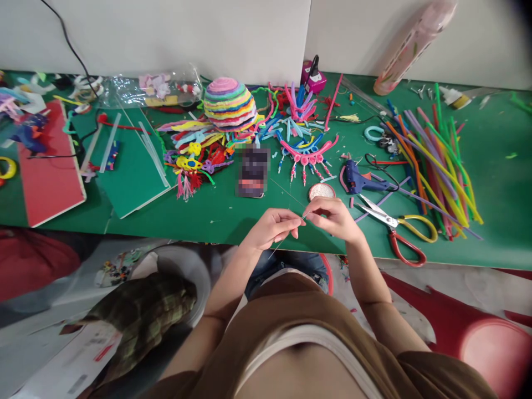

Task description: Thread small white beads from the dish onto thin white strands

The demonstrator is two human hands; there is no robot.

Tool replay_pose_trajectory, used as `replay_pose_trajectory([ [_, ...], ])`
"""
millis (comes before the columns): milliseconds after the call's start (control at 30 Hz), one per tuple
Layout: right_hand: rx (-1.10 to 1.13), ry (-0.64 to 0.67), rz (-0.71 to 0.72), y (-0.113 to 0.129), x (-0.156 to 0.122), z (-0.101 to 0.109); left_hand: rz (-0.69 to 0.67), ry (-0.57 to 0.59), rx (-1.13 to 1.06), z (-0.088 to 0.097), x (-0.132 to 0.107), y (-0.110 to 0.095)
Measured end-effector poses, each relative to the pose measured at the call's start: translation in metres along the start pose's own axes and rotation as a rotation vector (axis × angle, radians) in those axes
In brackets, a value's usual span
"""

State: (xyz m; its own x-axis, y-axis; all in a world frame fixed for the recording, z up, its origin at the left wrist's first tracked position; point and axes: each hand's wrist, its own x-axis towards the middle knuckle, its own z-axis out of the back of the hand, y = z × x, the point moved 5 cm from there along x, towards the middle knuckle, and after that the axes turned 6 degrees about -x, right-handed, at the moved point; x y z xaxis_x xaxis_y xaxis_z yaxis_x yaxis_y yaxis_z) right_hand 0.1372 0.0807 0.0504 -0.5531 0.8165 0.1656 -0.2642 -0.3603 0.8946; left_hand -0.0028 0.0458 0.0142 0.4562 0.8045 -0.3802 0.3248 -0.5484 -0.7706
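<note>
Close together at the table's front edge, my left hand (pixel 274 228) and my right hand (pixel 332 219) both pinch a thin thread (pixel 286 189). One length of it runs up toward the phone, while another end pokes out below my left fingers. Whether it is thread or fine wire is too small to tell. Just beyond my right fingers stands a small round dish (pixel 321 192) of tiny pale beads. Behind it lies a pink and blue pipe-cleaner piece (pixel 306 155) with hanging beads. A phone (pixel 252 172) rests to the left.
At right are scissors (pixel 388 221), a blue glue gun (pixel 361 178) with its cord, and a pile of pipe cleaners (pixel 440 166). A striped pipe-cleaner hat (pixel 230 105) sits at the back. Red (pixel 50 166) and green (pixel 124 188) boards lie left. A pink bottle (pixel 411 50) stands back right.
</note>
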Motion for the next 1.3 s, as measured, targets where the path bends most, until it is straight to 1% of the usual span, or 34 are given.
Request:
replay_pose_trajectory([
  [133, 0.118, -0.042, -0.135, -0.005, 0.000, -0.003, 0.002, -0.015, -0.003, 0.000, 0.001, 0.002],
  [233, 0.199, -0.110, -0.236, -0.011, 0.000, -0.008, -0.061, -0.097, 0.050, 0.002, 0.001, 0.002],
  [300, 0.214, -0.164, -0.271, -0.014, 0.001, -0.010, -0.121, -0.159, 0.100, 0.002, 0.000, 0.002],
  [367, 0.202, -0.222, -0.277, -0.016, 0.001, -0.011, -0.163, -0.202, 0.142, 0.002, -0.001, 0.002],
  [467, 0.160, -0.282, -0.250, -0.015, 0.000, -0.009, -0.177, -0.208, 0.178, 0.001, 0.000, 0.003],
  [567, 0.111, -0.282, -0.232, -0.012, -0.001, -0.008, -0.172, -0.180, 0.184, 0.002, 0.002, 0.004],
  [667, 0.057, -0.258, -0.246, -0.013, -0.002, -0.009, -0.183, -0.163, 0.214, 0.003, 0.003, 0.004],
  [733, -0.007, -0.278, -0.278, -0.015, -0.003, -0.010, -0.241, -0.211, 0.336, 0.003, 0.002, 0.001],
  [833, -0.161, -0.374, -0.315, -0.018, -0.005, -0.011, -0.402, -0.347, 0.696, -0.002, -0.003, -0.007],
  [900, -0.265, -0.437, -0.308, -0.017, -0.006, -0.012, -0.483, -0.411, 0.918, -0.008, -0.005, -0.010],
  [933, -0.306, -0.457, -0.297, -0.016, -0.006, -0.012, -0.499, -0.433, 0.991, -0.010, -0.005, -0.009],
  [1000, -0.367, -0.480, -0.266, -0.013, -0.007, -0.013, -0.498, -0.459, 1.052, -0.013, -0.004, -0.007],
  [1067, -0.402, -0.484, -0.232, -0.010, -0.007, -0.013, -0.487, -0.464, 1.007, -0.012, -0.004, -0.005],
  [1100, -0.411, -0.484, -0.217, -0.009, -0.007, -0.013, -0.477, -0.446, 0.941, -0.011, -0.003, -0.004],
  [1167, -0.410, -0.485, -0.192, -0.008, -0.008, -0.014, -0.428, -0.363, 0.743, -0.008, 0.001, -0.001],
  [1233, -0.388, -0.492, -0.171, -0.007, -0.008, -0.014, -0.351, -0.251, 0.527, -0.005, 0.005, 0.003],
  [1300, -0.358, -0.502, -0.150, -0.008, -0.008, -0.013, -0.294, -0.163, 0.379, -0.003, 0.007, 0.004],
])
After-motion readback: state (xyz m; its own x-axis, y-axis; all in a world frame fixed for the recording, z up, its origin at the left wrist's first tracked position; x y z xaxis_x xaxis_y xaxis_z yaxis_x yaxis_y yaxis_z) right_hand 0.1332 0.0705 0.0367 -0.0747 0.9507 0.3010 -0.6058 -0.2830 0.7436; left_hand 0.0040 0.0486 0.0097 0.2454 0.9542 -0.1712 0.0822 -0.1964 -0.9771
